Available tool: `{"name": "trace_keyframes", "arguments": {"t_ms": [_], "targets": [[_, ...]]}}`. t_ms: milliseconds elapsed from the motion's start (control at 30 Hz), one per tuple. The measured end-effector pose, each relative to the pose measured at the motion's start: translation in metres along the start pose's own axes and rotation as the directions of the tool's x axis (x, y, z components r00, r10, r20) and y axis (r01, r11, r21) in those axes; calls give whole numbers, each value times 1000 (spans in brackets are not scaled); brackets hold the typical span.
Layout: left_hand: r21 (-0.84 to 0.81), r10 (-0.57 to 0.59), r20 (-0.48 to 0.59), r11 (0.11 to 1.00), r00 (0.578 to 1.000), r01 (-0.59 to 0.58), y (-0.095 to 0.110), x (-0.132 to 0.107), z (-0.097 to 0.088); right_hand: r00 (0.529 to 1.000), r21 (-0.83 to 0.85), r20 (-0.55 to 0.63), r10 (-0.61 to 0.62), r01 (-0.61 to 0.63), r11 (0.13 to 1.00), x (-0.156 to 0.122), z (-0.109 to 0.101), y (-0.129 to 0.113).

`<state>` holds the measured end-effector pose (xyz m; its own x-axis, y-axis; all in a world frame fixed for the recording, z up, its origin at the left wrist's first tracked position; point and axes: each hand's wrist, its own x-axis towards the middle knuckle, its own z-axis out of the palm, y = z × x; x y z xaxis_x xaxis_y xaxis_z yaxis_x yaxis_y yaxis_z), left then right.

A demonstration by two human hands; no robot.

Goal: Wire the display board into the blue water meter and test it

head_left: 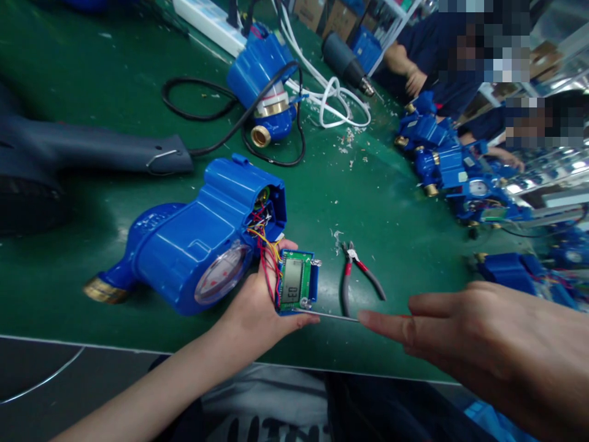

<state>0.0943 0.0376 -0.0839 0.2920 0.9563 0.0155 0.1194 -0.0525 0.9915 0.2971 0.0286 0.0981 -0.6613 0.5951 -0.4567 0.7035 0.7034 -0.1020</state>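
Observation:
My left hand (264, 301) is closed around a small green circuit board (294, 279) in a blue holder; its LCD is lit with dark characters. Red, yellow and black wires (268, 252) run from the board into the open end of a blue water meter (197, 236), which lies on its side with a brass end to the left. My right hand (478, 344) grips a tool with a thin metal shaft (335, 317), probably a screwdriver; its handle is mostly hidden by the fingers. The shaft's tip meets the board's lower edge. Cutting pliers (352, 264) lie open beyond the shaft.
A dark handheld device (105, 141) with a black cable lies at the left. Another blue meter (269, 92) stands behind, near a power strip (211, 24) and a heat gun (345, 61). Several meters (451, 159) crowd the right, where other people sit. White scraps dot the green table (377, 215).

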Motion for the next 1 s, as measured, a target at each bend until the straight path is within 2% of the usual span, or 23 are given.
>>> {"name": "trace_keyframes", "arguments": {"t_ms": [67,100,167,267,367,433,500,567,600,667,767,833,867,933,1000], "targets": [[-27,-15,5,1000,1000,15,1,0,0,998,117,57,15,-21,993,0,0,-1],[-36,-29,5,999,1000,29,2,0,0,997,119,76,-7,-2,993,0,1,1],[-37,-51,1,998,999,51,2,0,0,996,5,36,-85,85,996,0,5,9],[1,-26,-9,1000,1000,26,2,1,0,968,-210,-14,-249,241,948,1,13,24],[23,32,1,999,999,-32,0,2,-1,950,-235,-11,-313,302,924,2,19,32],[24,51,12,998,999,-51,-2,2,-2,967,-118,-31,-254,248,961,3,21,31],[28,52,15,998,999,-53,-2,1,-2,988,97,5,-152,151,984,3,21,27],[26,48,16,998,999,-48,-2,1,-2,994,277,59,-96,76,958,3,22,24],[26,45,16,999,999,-45,-1,0,-2,993,298,71,-92,67,952,2,24,24],[31,49,16,998,999,-49,1,0,-2,992,182,4,-130,127,975,0,31,27],[34,64,20,997,998,-65,3,0,-4,965,-125,-107,-241,228,966,-4,44,37],[21,78,28,997,997,-79,4,1,-4,957,-167,-127,-260,238,957,-4,49,41],[17,84,29,996,996,-84,4,1,-5,964,-116,-113,-241,228,967,-4,50,43],[21,94,29,995,995,-95,4,2,-5,981,89,-53,-187,191,978,-1,49,44],[31,104,25,994,994,-105,4,2,-5,988,335,28,-149,132,933,3,47,44]]}}
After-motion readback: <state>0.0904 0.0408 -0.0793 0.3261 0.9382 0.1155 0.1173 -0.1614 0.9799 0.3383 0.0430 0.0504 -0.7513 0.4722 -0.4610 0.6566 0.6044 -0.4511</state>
